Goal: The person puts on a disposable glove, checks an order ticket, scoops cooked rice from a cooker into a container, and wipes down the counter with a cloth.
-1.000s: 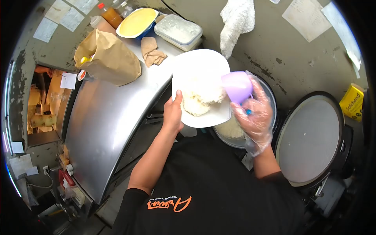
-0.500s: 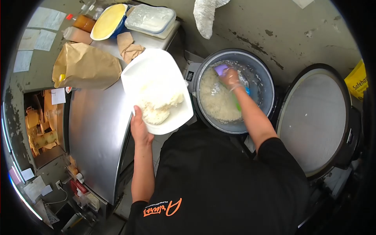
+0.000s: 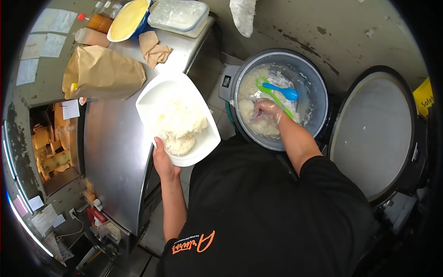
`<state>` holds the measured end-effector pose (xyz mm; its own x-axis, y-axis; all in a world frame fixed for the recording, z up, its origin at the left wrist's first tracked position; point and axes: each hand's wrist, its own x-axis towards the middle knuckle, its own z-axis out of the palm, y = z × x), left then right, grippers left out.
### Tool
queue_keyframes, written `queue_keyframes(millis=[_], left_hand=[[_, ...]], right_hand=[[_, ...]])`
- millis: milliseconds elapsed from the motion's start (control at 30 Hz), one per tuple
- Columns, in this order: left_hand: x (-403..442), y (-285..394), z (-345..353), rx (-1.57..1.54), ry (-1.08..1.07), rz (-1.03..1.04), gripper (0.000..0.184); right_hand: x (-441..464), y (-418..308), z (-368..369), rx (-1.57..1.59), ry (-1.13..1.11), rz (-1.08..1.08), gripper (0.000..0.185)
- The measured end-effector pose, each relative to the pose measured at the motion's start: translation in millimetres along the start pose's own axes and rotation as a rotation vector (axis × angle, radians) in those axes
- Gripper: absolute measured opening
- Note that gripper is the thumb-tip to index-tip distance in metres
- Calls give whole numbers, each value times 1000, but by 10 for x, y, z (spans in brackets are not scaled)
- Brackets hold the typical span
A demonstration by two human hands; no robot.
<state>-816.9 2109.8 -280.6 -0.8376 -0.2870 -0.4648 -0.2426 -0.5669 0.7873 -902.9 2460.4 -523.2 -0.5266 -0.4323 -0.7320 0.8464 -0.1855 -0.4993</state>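
Observation:
My left hand (image 3: 164,160) grips the lower edge of a white square-shaped dish (image 3: 152,94), thumb over the rim. A mound of cooked rice (image 3: 182,122) lies in it. My right hand (image 3: 268,110), in a clear plastic glove, is down in a large round rice pot (image 3: 316,104), fingers curled at the rice. A purple scoop is in its grip, now almost wholly hidden by the hand and rice. Beside that hand, a blue spoon-shaped utensil (image 3: 287,93) lies across a green one (image 3: 276,98) inside the pot.
Left of me stands a steel counter (image 3: 115,161) with a brown paper bag (image 3: 104,74), a crumpled brown napkin (image 3: 154,50), a lidded plastic container (image 3: 177,16) and a yellow-topped tub (image 3: 129,21). A large round lid (image 3: 371,136) stands open right of the pot.
My right hand has moved down and toward me in the pot, and the purple scoop has gone mostly out of sight. The utensils are now uncovered. The dish has shifted slightly left and down.

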Motion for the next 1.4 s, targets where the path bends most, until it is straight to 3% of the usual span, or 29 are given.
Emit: queue_keyframes(millis=[67, 233, 367, 433, 467, 500, 567, 600, 667, 767, 800, 833, 900, 1067, 1167, 1200, 1333, 1400], left_hand=[[2, -1, -20, 28, -6, -21, 53], [76, -22, 147, 107, 16, -27, 47], [116, -31, 469, 192, 45, -86, 40], [150, -109, 648, 160, -82, -75, 39], [155, -133, 694, 161, -118, -92, 40], [160, -150, 737, 165, -157, -111, 40], [130, -153, 812, 179, -206, -122, 41], [112, -134, 873, 197, -207, -111, 40], [149, -147, 872, 192, -230, -96, 39], [65, 3, 983, 200, -224, -116, 39], [95, 21, 998, 200, -234, -88, 38], [106, 16, 983, 202, -240, -66, 38], [99, 18, 955, 212, -236, -51, 37], [110, 50, 903, 226, -181, -21, 36], [81, 50, 884, 224, -235, -28, 36], [72, 58, 888, 232, -216, -62, 36], [116, -48, 637, 204, -142, -54, 36], [145, -76, 516, 140, -146, -31, 38]], right_hand=[[-307, -124, 82, 175, -50, -32, 9], [-986, -814, 181, 23, -118, -327, 11], [-2046, -1495, 1451, 138, -224, -672, 19], [-2119, -1484, 1874, -615, 223, -1219, 29], [-1954, -1396, 1953, -771, 343, -1385, 28], [-1932, -1394, 2031, -1042, 417, -1475, 20], [-1918, -1335, 2101, -1230, 509, -1480, 17], [-1964, -1361, 2139, -1144, 558, -1572, 17], [-2234, -1413, 2246, -1144, 620, -1599, 20], [-2516, -1508, 2168, -1160, 629, -1467, 22], [-2610, -1557, 2195, -1080, 666, -1535, 21], [-2628, -1532, 2172, -958, 582, -1455, 24], [-2576, -1492, 2305, -1385, 500, -1419, 26], [-2696, -1666, 2178, -745, 410, -1370, 23], [-2320, -1617, 2228, -1053, 417, -1201, 25], [-2270, -1667, 2184, -998, 281, -1169, 27], [-2330, -1918, 1645, -869, 372, -1079, 30], [-1947, -1898, 1052, -1016, 419, -969, 34]])
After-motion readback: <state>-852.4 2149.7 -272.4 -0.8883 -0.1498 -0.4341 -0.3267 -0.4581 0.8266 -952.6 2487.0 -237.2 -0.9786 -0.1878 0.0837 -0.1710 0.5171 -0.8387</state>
